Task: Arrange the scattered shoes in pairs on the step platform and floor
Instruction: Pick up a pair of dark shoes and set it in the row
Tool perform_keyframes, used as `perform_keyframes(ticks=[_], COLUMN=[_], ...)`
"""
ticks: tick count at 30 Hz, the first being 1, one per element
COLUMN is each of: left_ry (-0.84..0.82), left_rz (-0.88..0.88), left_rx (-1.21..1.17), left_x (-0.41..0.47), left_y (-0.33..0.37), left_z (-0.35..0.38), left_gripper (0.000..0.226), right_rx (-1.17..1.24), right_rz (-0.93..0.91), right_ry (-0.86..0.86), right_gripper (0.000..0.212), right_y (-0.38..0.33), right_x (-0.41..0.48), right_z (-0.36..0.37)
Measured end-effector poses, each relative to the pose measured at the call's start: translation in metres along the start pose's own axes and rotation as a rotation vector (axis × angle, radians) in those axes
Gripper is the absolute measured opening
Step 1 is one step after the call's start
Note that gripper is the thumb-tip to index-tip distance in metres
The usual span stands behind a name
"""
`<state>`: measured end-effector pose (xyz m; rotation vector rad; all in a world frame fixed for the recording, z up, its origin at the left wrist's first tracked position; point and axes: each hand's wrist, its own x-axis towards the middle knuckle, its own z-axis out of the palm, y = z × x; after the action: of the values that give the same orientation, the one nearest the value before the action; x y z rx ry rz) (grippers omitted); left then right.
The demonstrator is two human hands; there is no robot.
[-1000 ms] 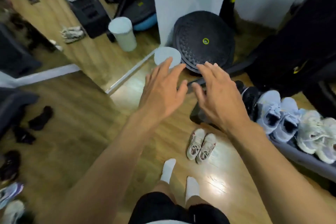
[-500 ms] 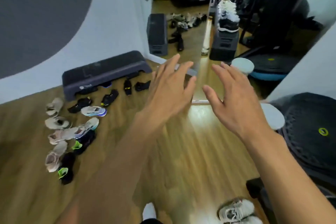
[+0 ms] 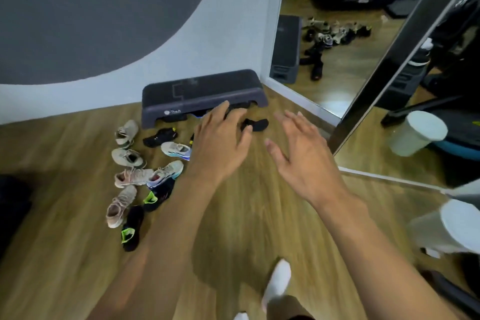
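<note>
Though spread wide, left hand [image 3: 220, 149] and right hand [image 3: 305, 162] hover empty.

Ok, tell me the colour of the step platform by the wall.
Dark grey step platform, small white logo on its front; head view shows it.

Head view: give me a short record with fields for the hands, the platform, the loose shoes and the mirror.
left hand: fingers spread, holding nothing
right hand: fingers spread, holding nothing
dark grey plastic step platform: on the wooden floor against the wall, beside the tall wall mirror
loose shoes: beige sneaker, pink knit sneaker, white-and-blue sneaker, black shoe with green lining, scattered on the floor left of the hands
black low shoe: alone near the platform's right end
mirror: reflects platform and shoes
</note>
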<state>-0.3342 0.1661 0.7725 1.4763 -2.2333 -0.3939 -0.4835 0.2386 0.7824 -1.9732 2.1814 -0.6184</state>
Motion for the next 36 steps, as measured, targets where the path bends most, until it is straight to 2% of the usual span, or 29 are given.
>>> perform_keyframes(ticks=[7, 18, 21, 25, 30, 33, 36], left_ry=[-0.094, -0.237, -0.324, -0.400, -0.466, -0.493, -0.520], left_rz=[-0.150, -0.376, -0.386, -0.403, -0.367, -0.442, -0.517], left_rx=[-0.048, -0.199, -0.215, -0.200, -0.174, -0.205, -0.208], left_x=[0.114, 0.295, 0.340, 0.410, 0.490, 0.521, 0.538], left_y=[-0.062, -0.154, -0.191, -0.242, -0.303, -0.344, -0.393], left_z=[0.051, 0.142, 0.176, 0.236, 0.326, 0.393, 0.477], left_gripper=[0.043, 0.040, 0.043, 0.047, 0.039, 0.044, 0.045], right_rx=[0.071, 0.196, 0.196, 0.209, 0.239, 0.274, 0.315], right_rz=[0.011, 0.108, 0.162, 0.272, 0.347, 0.439, 0.505], right_ry=[-0.093, -0.352, -0.413, -0.427, -0.382, -0.410, -0.449], right_gripper=[0.054, 0.044, 0.047, 0.049, 0.032, 0.042, 0.042], right_y=[0.013, 0.049, 0.061, 0.083, 0.122, 0.159, 0.204], right_x=[0.134, 0.325, 0.369, 0.436, 0.509, 0.539, 0.562], right_z=[0.063, 0.176, 0.220, 0.290, 0.385, 0.457, 0.545])
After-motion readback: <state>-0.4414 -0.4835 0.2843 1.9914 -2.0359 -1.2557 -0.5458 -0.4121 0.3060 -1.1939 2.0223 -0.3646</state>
